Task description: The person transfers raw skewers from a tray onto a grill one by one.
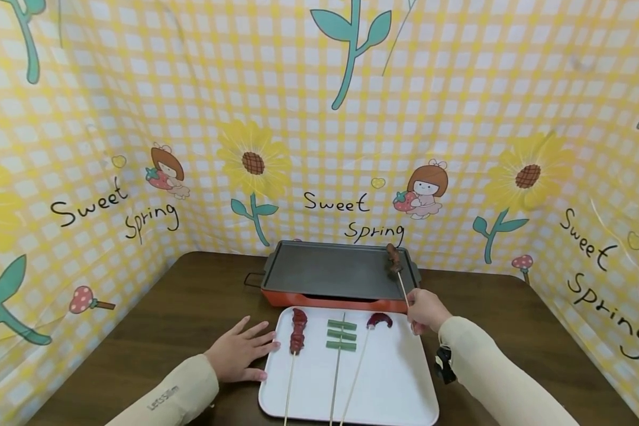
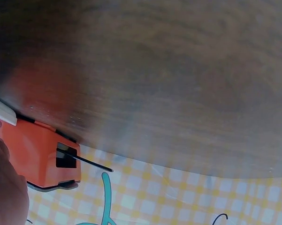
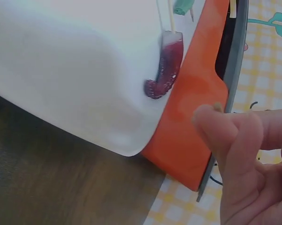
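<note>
Left of the tray [image 1: 389, 378], nearest the viewer, the left sleeve [image 1: 178, 390] bears small dark lettering that seems to read "Letsslim". Right of the tray, a black band [image 1: 445, 365] shows under the cuff of the right sleeve [image 1: 503, 376].

Across the tray lie three skewers, from its left side to its right: a red skewer [image 1: 298, 334], a green skewer [image 1: 342, 334] with three crosswise bars, and a dark-red skewer [image 1: 381, 320] bent into a hook. Their sticks run towards the tray's near rim.

At the tray's left rim is the left hand [image 1: 239, 353], back up, fingers spread, thumb tip meeting the rim; how firmly it presses cannot be told. By the tray's far right corner, the right hand [image 1: 426, 309] pinches the stick of a brown skewer [image 1: 393, 260]. That stick slants away from the tray, its meat at the right end of the griddle [image 1: 325, 269]; whether meat and plate touch is unclear.

Just beyond the tray's far rim, the griddle tops an orange base [image 1: 335, 300], between tray and cloth [image 1: 298, 89]. Dark table [image 1: 202, 302] extends either side of the tray. Farthest back, the cloth reads "Sweet Spring" straight behind the tray and again to its left and right, among printed sunflowers.
</note>
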### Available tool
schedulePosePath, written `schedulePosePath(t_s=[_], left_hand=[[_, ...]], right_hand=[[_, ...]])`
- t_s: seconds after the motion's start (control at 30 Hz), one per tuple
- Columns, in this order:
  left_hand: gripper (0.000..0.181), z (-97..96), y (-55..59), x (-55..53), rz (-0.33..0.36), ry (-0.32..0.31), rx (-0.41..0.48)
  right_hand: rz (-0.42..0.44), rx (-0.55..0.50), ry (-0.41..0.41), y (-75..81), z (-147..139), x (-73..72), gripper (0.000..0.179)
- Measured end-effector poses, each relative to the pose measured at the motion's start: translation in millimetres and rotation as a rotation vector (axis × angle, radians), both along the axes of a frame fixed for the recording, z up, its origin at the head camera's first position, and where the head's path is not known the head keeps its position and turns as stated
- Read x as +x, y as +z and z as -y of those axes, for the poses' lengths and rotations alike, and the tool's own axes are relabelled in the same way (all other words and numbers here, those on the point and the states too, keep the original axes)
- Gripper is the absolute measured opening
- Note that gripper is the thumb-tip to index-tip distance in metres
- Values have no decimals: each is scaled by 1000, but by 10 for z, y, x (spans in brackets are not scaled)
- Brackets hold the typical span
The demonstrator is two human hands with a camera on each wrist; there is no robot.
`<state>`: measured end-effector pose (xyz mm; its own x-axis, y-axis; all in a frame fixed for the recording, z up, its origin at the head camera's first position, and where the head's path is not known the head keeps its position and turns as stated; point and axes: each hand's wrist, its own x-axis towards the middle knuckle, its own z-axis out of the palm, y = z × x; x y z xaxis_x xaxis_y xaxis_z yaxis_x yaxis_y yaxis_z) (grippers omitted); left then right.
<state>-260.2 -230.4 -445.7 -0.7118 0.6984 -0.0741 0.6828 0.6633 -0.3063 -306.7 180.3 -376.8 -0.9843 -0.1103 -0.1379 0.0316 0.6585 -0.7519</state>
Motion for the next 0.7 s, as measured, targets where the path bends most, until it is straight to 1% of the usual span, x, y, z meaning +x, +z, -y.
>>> schedulePosePath(t_s=[0.17, 0.3, 0.4, 0.53, 0.7], left_hand=[[73, 29, 9, 14, -4, 12, 3], [73, 26, 29, 22, -12, 14, 5], [72, 6, 39, 21, 1, 15, 8], [71, -22, 44, 19, 23, 23, 3], [70, -36, 53, 24, 17, 24, -11]], right_hand=[[7, -7, -11, -27, 20, -1, 34], [-36, 15, -18, -32, 27, -20, 34], [-62, 40, -30, -46, 21, -34, 25], [-73, 49, -49, -66, 5, -43, 14], [-56, 26, -57, -61, -10, -34, 13]])
